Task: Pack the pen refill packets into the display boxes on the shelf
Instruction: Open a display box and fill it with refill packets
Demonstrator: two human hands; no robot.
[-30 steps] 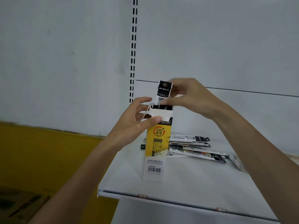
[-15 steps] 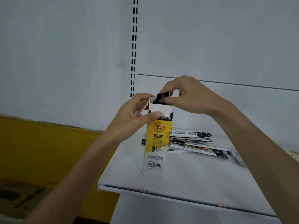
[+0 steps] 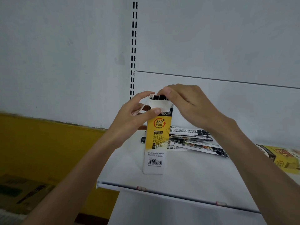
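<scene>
You are gripping the display box [image 3: 156, 143] with your left hand [image 3: 133, 117], thumb pressing on the white front flap and the other fingers curling round the back. Your right hand [image 3: 186, 104] is pinching the black tops of the refill packets [image 3: 159, 97] standing in the box's open mouth, fingers clamped on them. The step in hand looks to be seating those packets fully. You are best pushing straight down along the box's length, bracing its base against the shelf [image 3: 186, 172] and holding the flap clear so nothing is snagging or buckling the thin card. The box is standing upright near the shelf's front edge. It is tall and narrow, yellow above fading to white below, with a barcode low on its face. Only the dark packet tops are showing above the rim. Just behind it to the right, the loose packets [image 3: 194, 142] are lying in a fanned heap, waiting their turn.
</scene>
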